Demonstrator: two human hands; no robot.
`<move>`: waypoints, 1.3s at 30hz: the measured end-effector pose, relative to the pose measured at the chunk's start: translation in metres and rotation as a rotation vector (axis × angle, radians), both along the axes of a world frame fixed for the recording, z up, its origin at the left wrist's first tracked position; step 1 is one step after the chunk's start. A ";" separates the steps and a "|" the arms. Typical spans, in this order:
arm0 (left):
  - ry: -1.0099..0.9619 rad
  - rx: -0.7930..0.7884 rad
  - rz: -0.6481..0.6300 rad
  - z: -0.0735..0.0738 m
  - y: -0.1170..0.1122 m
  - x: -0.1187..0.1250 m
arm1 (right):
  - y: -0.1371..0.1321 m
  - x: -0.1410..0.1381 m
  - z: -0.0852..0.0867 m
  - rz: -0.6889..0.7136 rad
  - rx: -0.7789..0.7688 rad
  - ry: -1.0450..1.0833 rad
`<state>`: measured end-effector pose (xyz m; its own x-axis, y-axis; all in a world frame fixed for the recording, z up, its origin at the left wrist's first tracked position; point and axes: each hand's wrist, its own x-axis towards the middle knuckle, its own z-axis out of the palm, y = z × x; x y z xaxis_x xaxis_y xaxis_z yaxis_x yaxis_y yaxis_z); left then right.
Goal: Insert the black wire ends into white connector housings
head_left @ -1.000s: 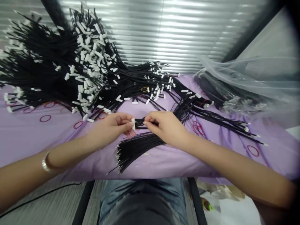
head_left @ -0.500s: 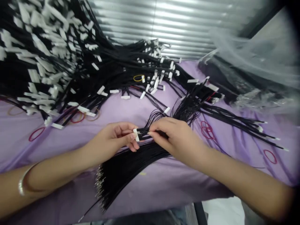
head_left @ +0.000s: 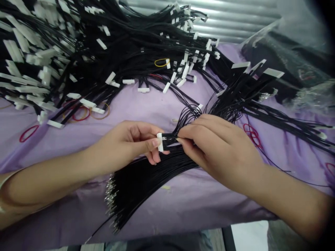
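Observation:
My left hand (head_left: 128, 144) pinches a small white plastic connector (head_left: 160, 142) between thumb and fingers. Black wires run from that connector into my right hand (head_left: 217, 150), whose fingertips are shut on them close to the connector. Below both hands fans a bundle of thin black wires (head_left: 149, 181), ending at lower left in small metal crimp terminals (head_left: 110, 198). Farther up lies a large heap of black wire harnesses (head_left: 110, 45) with many white connectors. Another loose bunch of black wires (head_left: 251, 97) spreads out to the right of my right hand.
A lilac cloth with a printed pattern (head_left: 183, 205) covers the work surface. Red rubber bands (head_left: 28, 133) and a yellow rubber band (head_left: 161, 62) lie about. A clear plastic bag (head_left: 285, 59) with dark contents sits at upper right, before a ribbed metal shutter (head_left: 222, 21).
The view has tipped down and moved closer, so the hands look larger and the heap sits higher in the frame. Both hands still hold the connector and its wires.

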<state>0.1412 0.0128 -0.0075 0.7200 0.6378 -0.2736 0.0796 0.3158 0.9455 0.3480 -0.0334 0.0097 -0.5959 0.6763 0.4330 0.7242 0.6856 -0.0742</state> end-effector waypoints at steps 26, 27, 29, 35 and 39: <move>-0.043 -0.130 -0.037 -0.002 0.006 -0.006 | 0.002 0.001 0.000 0.006 -0.160 0.147; -0.038 -0.127 -0.031 -0.003 0.006 -0.005 | 0.001 0.001 0.000 0.004 -0.156 0.145; -0.035 -0.120 -0.028 -0.003 0.006 -0.005 | 0.001 0.000 -0.001 0.001 -0.149 0.138; -0.052 -0.080 -0.035 -0.006 0.005 -0.005 | -0.001 -0.002 -0.003 -0.015 -0.143 0.132; -0.074 -0.069 -0.031 -0.008 0.005 -0.004 | -0.004 -0.004 -0.002 -0.062 -0.165 0.164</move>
